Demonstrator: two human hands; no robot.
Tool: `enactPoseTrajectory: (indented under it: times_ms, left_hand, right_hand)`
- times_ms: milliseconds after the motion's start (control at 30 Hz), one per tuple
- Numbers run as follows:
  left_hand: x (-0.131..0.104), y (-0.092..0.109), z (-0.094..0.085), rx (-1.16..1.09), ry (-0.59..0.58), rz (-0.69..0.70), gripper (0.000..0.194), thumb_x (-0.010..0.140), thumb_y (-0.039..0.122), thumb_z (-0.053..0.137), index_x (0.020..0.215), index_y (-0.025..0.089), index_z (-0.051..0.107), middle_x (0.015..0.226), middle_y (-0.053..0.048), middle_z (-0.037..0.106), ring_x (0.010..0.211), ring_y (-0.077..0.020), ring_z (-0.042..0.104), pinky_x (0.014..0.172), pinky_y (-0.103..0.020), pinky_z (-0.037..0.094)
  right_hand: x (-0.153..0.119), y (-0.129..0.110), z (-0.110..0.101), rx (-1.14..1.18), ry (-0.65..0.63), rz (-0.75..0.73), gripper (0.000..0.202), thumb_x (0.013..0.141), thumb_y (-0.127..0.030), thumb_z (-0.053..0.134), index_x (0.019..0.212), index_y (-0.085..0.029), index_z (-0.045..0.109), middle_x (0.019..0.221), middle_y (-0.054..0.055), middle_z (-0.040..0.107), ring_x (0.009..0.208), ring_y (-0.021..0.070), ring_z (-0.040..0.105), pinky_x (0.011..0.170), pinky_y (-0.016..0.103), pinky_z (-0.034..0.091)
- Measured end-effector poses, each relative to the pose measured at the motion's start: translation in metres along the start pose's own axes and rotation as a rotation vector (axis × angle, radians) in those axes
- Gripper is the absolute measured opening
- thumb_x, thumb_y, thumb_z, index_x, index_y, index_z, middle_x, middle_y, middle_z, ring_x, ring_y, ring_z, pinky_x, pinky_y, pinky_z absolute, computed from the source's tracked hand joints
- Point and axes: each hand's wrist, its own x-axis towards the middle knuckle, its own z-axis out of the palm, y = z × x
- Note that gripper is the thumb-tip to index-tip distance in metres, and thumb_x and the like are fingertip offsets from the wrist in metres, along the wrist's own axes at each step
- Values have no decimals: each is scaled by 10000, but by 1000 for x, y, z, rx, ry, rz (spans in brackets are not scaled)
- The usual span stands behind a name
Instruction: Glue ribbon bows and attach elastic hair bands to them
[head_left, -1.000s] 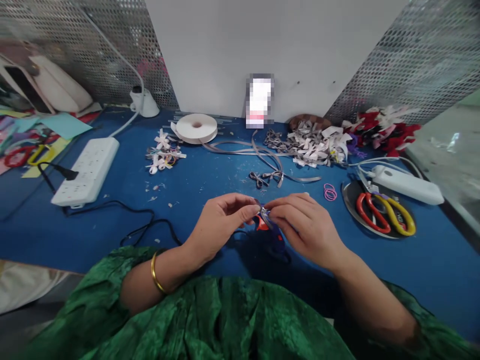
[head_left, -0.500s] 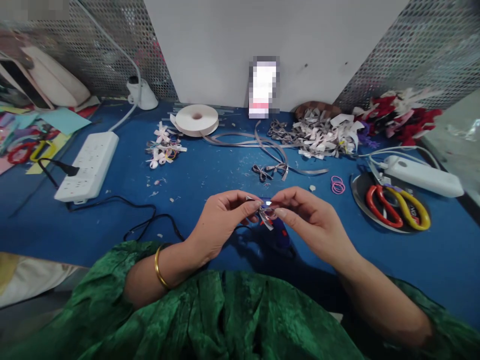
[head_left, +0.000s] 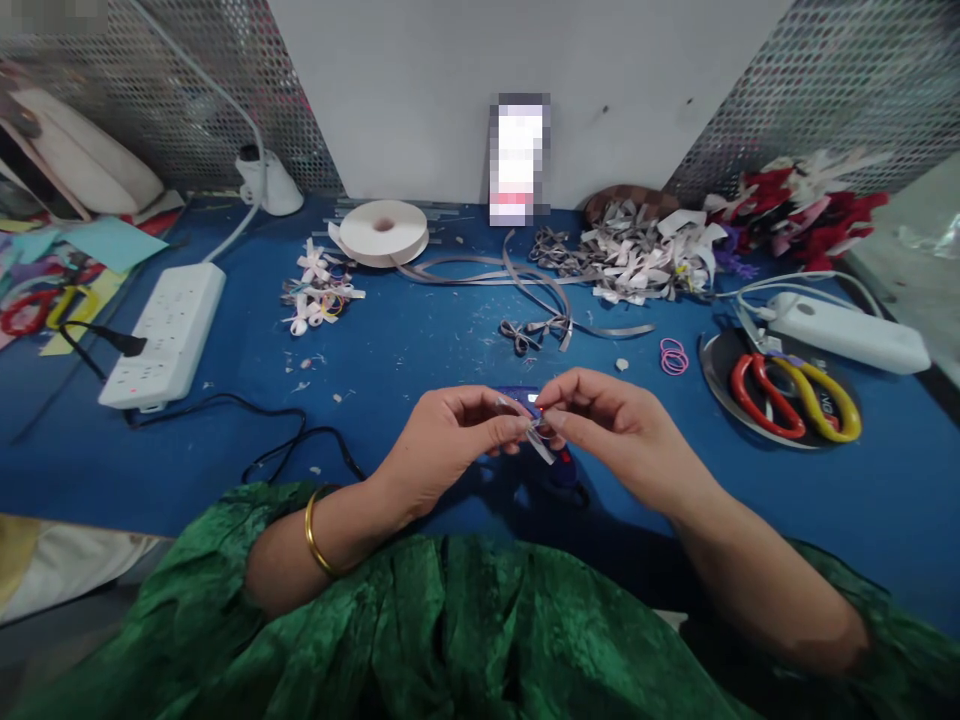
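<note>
A small bow of white and grey ribbon (head_left: 541, 445) is held between my two hands above the blue table. My left hand (head_left: 457, 440) pinches its left side between thumb and fingers. From the right, my right hand (head_left: 619, 430) closes thumb and fingertips on its other side; the exact grip is partly hidden. Beneath the hands lies a dark blue tool with red parts (head_left: 564, 470), mostly covered. Grey ribbon bows (head_left: 525, 337) rest just beyond my fingers.
Around the table (head_left: 420, 350) are a ribbon spool (head_left: 384, 232), white bows (head_left: 315, 290), a ribbon pile (head_left: 637, 255), pink bands (head_left: 673, 357), red-handled scissors (head_left: 765, 400) on a dark round dish, a power strip (head_left: 166, 335) with a black cord, and a phone (head_left: 517, 160).
My fingertips have come closer together on the bow, and its white tail has shifted slightly right. The whole view has shifted slightly.
</note>
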Motion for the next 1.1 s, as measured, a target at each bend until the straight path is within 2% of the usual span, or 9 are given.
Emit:
enactPoseTrajectory:
  times_ms: [267, 400, 500, 533, 633, 733, 867, 1000, 1100]
  left_hand:
    - [-1, -1, -1, 11, -34, -13, 147, 780, 269, 785, 870, 156, 760, 767, -11, 726, 675, -107, 619, 693, -227, 484]
    - [1, -2, -2, -49, 46, -12, 162, 765, 279, 799, 855, 148, 770, 729, -21, 732, 645, -113, 621, 653, -227, 479]
    - [4, -1, -4, -168, 147, 4, 181, 747, 290, 813, 858, 151, 780, 778, -43, 761, 648, -118, 635, 648, -232, 488]
    - [5, 0, -4, -201, 168, 7, 179, 747, 290, 813, 858, 153, 783, 792, -48, 767, 650, -117, 639, 646, -230, 487]
    - [7, 2, -6, -280, 199, 1, 167, 742, 277, 811, 847, 149, 785, 790, -52, 769, 646, -115, 648, 626, -221, 478]
    - [8, 3, -6, -322, 224, -14, 160, 734, 264, 812, 831, 140, 782, 777, -49, 762, 643, -110, 649, 612, -212, 471]
    - [7, 5, -7, -345, 231, 3, 157, 740, 255, 806, 836, 134, 781, 773, -45, 758, 642, -103, 643, 625, -211, 477]
    - [6, 5, -8, -349, 222, 1, 159, 744, 258, 805, 843, 136, 781, 775, -47, 760, 641, -103, 639, 618, -213, 467]
    - [6, 2, -6, -334, 190, -10, 153, 746, 248, 802, 844, 134, 776, 757, -44, 755, 615, -95, 625, 596, -209, 454]
  right_hand:
    - [0, 1, 5, -3, 21, -8, 121, 839, -294, 652, 892, -186, 634, 709, -20, 638, 609, 108, 603, 580, 238, 483]
    - [-2, -2, -5, -41, 101, -67, 157, 873, -352, 640, 920, -202, 639, 721, -7, 660, 641, 132, 629, 622, 263, 504]
    - [-7, -3, -21, -239, 246, -149, 177, 901, -399, 617, 896, -222, 628, 760, 5, 658, 678, 144, 622, 649, 274, 490]
    - [-9, -2, -26, -344, 256, -152, 194, 899, -418, 619, 867, -227, 620, 750, 3, 647, 673, 146, 606, 634, 272, 473]
    - [-12, 2, -31, -651, 148, -54, 286, 875, -502, 622, 787, -232, 588, 674, -10, 620, 597, 145, 546, 554, 270, 406]
    - [-12, 11, -20, -856, 19, 78, 369, 849, -590, 612, 757, -236, 565, 620, -13, 629, 524, 152, 522, 492, 270, 333]
    - [-10, 25, -3, -1082, 10, 107, 421, 830, -647, 601, 779, -231, 564, 651, 22, 675, 528, 184, 565, 483, 277, 276]
    - [-9, 27, -3, -1100, 5, 116, 454, 814, -680, 599, 811, -226, 605, 653, 33, 678, 540, 204, 581, 486, 285, 264]
    - [-10, 18, -7, -895, 139, 87, 394, 859, -621, 589, 783, -236, 619, 606, 2, 635, 532, 172, 546, 501, 282, 305]
